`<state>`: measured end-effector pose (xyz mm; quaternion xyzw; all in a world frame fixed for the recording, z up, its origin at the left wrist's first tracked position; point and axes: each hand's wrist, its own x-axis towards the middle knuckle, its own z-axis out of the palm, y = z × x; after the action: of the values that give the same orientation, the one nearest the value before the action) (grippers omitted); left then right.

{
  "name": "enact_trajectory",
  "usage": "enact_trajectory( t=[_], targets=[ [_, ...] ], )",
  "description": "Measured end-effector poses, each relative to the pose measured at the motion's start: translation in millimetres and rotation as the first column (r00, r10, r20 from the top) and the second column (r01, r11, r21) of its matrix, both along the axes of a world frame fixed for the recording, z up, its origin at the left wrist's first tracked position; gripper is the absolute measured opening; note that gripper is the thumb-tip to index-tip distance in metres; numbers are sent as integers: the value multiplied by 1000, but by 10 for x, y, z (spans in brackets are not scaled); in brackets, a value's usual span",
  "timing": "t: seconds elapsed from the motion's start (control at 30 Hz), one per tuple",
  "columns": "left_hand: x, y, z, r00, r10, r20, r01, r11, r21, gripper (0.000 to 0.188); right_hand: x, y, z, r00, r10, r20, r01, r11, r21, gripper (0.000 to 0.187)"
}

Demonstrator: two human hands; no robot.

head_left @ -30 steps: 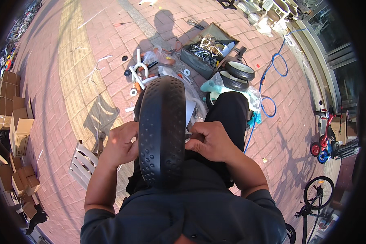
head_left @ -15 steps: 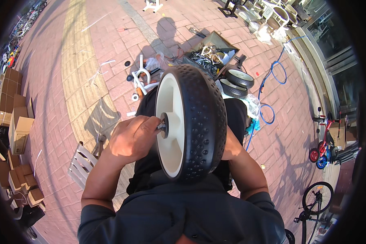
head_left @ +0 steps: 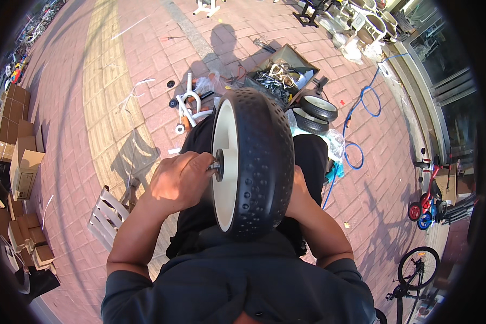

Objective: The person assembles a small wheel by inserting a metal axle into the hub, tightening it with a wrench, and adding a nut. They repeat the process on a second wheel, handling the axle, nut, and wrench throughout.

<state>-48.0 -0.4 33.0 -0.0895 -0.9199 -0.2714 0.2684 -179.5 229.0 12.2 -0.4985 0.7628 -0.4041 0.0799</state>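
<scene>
Upright in front of my chest is a black dimpled wheel (head_left: 262, 167) with a cream rim, held between my two hands. My left hand (head_left: 183, 181) is closed, thumb and fingers pinching the metal axle end (head_left: 215, 166) at the dark hub on the wheel's left face. On the far side of the wheel, my right hand (head_left: 298, 195) shows only its back and wrist; its fingers are hidden. Beyond my knees, two similar wheels (head_left: 319, 108) lie stacked near a metal box of loose hardware (head_left: 287, 75).
White tubular frame parts (head_left: 189, 102) lie on the brick paving ahead. A blue hose (head_left: 356, 121) curls at the right. Beside my left arm stands a slatted seat (head_left: 105, 213), with cardboard boxes (head_left: 24, 167) farther left. A bicycle (head_left: 416, 270) is at the lower right.
The wheel has turned slightly, showing less of its cream left face, and its dimples have shifted. My right hand has moved a little inward and shows more beside the wheel.
</scene>
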Motion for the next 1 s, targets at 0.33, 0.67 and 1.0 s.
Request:
enact_trajectory(
  t=[0.33, 0.67, 1.0],
  targets=[
    [16, -8, -60, 1000, -4, -31, 3, 1000, -12, 31, -41, -28, 57, 1000, 19, 19, -19, 1000, 18, 65],
    [53, -57, -92, 1000, 4, -16, -4, 1000, -9, 34, 13, -53, 65, 994, 21, 103, -20, 1000, -16, 49],
    [188, -213, -253, 996, 29, 88, -49, 969, 242, 33, 84, -186, 22, 913, -55, 404, -23, 982, 186, 24]
  ],
)
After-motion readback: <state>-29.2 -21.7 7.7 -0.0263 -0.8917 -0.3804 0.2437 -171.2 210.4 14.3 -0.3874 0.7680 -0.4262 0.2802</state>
